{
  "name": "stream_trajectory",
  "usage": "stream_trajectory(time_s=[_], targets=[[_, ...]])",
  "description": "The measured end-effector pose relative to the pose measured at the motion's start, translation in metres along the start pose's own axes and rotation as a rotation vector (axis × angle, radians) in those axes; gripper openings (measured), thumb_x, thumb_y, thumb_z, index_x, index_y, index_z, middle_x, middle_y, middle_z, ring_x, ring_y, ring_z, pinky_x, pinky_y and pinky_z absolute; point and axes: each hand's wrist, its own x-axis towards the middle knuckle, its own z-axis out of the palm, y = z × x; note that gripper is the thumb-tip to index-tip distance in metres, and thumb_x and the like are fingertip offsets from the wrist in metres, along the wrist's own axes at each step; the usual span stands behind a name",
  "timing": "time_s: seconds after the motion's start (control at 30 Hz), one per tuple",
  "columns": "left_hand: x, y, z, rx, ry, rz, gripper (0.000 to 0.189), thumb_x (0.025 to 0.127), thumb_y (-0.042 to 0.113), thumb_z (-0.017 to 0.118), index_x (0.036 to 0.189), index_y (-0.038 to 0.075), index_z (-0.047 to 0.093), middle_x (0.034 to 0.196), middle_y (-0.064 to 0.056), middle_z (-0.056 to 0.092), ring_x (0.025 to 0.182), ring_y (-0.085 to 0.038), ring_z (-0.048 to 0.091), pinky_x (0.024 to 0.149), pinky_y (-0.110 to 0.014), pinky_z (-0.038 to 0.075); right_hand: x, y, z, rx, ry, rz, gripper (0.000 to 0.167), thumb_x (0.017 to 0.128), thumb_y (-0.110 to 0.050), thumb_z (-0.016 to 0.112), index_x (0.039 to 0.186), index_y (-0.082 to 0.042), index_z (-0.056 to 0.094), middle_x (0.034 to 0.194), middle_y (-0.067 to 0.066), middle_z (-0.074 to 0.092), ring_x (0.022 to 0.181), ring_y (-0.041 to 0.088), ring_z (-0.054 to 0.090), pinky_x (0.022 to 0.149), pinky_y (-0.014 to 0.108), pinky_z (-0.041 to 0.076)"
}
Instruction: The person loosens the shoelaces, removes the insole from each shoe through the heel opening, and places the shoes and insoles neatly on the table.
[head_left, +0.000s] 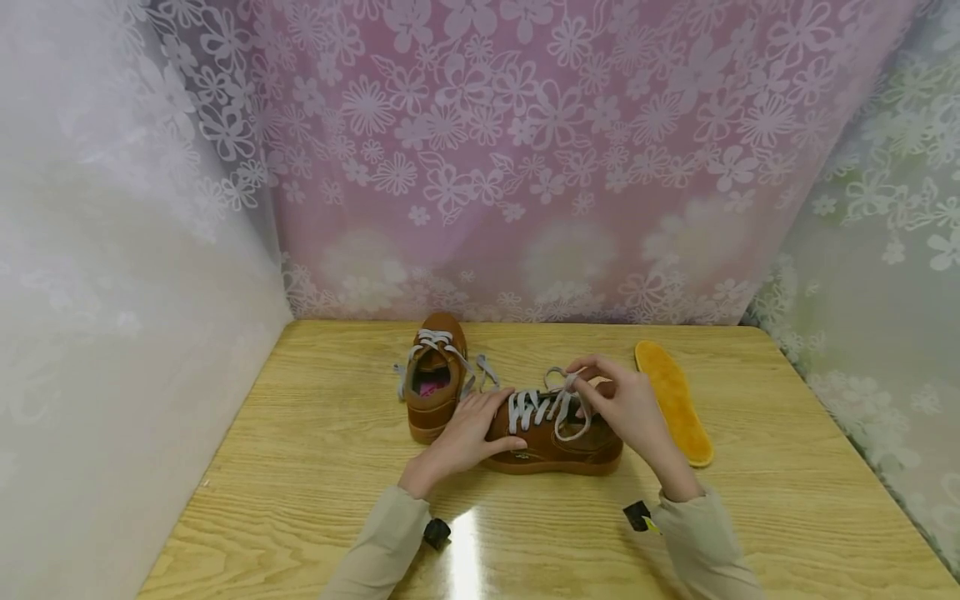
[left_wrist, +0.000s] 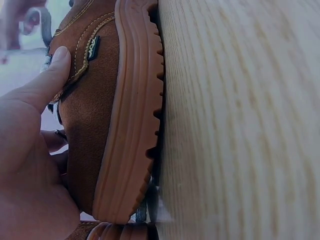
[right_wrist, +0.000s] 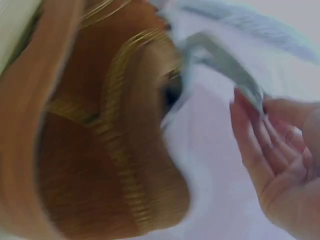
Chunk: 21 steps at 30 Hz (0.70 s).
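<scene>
A brown suede shoe [head_left: 551, 446] with grey laces lies sole-down on the table, its toe pointing left. My left hand [head_left: 468, 433] grips its toe end, thumb along the near side and the other fingers over the far side. In the left wrist view the thumb [left_wrist: 52, 75] presses the upper near a small dark side label [left_wrist: 93, 48]. Above the shoe's opening, my right hand [head_left: 622, 404] pinches a grey shoelace [head_left: 572, 429] that hangs in a loop. The right wrist view, blurred, shows the lace [right_wrist: 220, 55] drawn up to the thumb and fingertips.
A second brown shoe [head_left: 438, 408], laced, stands to the left with its toe toward the back wall and a pink patch inside. An orange-yellow insole [head_left: 675, 404] lies to the right on the wooden table [head_left: 315, 467]. Flower-patterned curtains [head_left: 510, 208] enclose the table.
</scene>
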Motion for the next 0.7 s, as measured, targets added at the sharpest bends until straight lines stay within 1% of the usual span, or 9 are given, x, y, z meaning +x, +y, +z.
stream_trajectory(time_s=[0.07,0.2,0.27,0.37,0.4,0.43,0.5,0.6,0.7], targets=[[-0.001,0.0,0.0,-0.002,-0.002,-0.001,0.087,0.095,0.059,0.061,0.161,0.015,0.028,0.162,-0.008,0.034,0.151,-0.033,0.028,0.125,-0.054,0.014,-0.003,-0.009,-0.003,0.046,-0.036,-0.009,0.021,0.096,-0.003,0.069,0.115,-0.012,0.069,0.09,0.007,0.072,0.049,0.013,0.063,0.043,0.032,0.05],[0.0,-0.001,0.001,-0.004,0.004,0.008,0.087,0.095,0.059,0.061,0.161,0.014,0.028,0.162,-0.009,0.034,0.15,-0.034,0.029,0.124,-0.055,0.016,-0.006,-0.021,-0.003,-0.021,-0.145,-0.068,0.023,0.095,-0.009,0.072,0.118,-0.014,0.067,0.091,0.0,0.072,0.055,0.01,0.066,0.05,0.025,0.055],[-0.001,0.0,0.0,-0.005,0.005,0.01,0.086,0.095,0.058,0.062,0.161,0.014,0.028,0.162,-0.009,0.035,0.15,-0.034,0.029,0.124,-0.055,0.016,-0.007,-0.027,-0.005,0.015,-0.303,-0.074,0.027,0.097,-0.015,0.071,0.123,-0.013,0.065,0.097,0.0,0.072,0.062,0.008,0.068,0.055,0.026,0.057],[-0.002,0.001,-0.001,-0.003,0.0,0.005,0.086,0.095,0.058,0.061,0.161,0.013,0.028,0.162,-0.008,0.035,0.151,-0.033,0.029,0.124,-0.055,0.015,-0.009,-0.032,-0.009,0.139,-0.592,-0.059,0.04,0.1,-0.022,0.067,0.137,-0.008,0.059,0.109,0.005,0.072,0.069,0.008,0.069,0.06,0.03,0.059],[-0.002,0.001,-0.001,-0.003,0.002,0.005,0.086,0.095,0.057,0.061,0.161,0.013,0.028,0.162,-0.009,0.035,0.15,-0.033,0.029,0.124,-0.055,0.015,-0.009,-0.032,-0.01,0.175,-0.652,-0.041,0.042,0.101,-0.023,0.065,0.139,-0.007,0.057,0.11,0.007,0.071,0.071,0.01,0.07,0.063,0.032,0.06],[-0.002,0.001,-0.002,-0.002,0.004,0.004,0.086,0.095,0.057,0.062,0.161,0.013,0.029,0.162,-0.008,0.035,0.15,-0.033,0.029,0.124,-0.055,0.015,-0.009,-0.032,-0.011,0.193,-0.676,-0.022,0.041,0.102,-0.023,0.063,0.14,-0.006,0.056,0.111,0.008,0.071,0.07,0.012,0.071,0.062,0.034,0.06],[-0.001,0.001,-0.002,0.0,0.011,0.009,0.085,0.095,0.057,0.062,0.161,0.013,0.029,0.161,-0.009,0.036,0.15,-0.033,0.03,0.124,-0.055,0.015,-0.007,-0.029,-0.01,0.148,-0.612,0.0,0.036,0.105,-0.022,0.059,0.137,-0.006,0.059,0.106,0.009,0.072,0.068,0.016,0.07,0.061,0.034,0.06],[0.0,0.002,-0.002,0.001,0.013,0.01,0.085,0.095,0.057,0.062,0.16,0.013,0.03,0.161,-0.008,0.037,0.15,-0.032,0.03,0.124,-0.055,0.016,-0.004,-0.02,-0.006,-0.093,-0.383,0.074,0.022,0.105,-0.022,0.058,0.12,-0.009,0.067,0.088,0.004,0.07,0.058,0.015,0.063,0.053,0.03,0.054],[0.0,0.002,-0.002,0.005,0.002,0.002,0.086,0.095,0.058,0.062,0.161,0.014,0.029,0.161,-0.008,0.036,0.15,-0.032,0.03,0.124,-0.054,0.016,-0.003,-0.008,0.002,-0.369,-0.255,0.141,0.019,0.103,-0.027,0.063,0.103,-0.01,0.071,0.072,-0.002,0.064,0.053,0.009,0.053,0.049,0.026,0.044]])
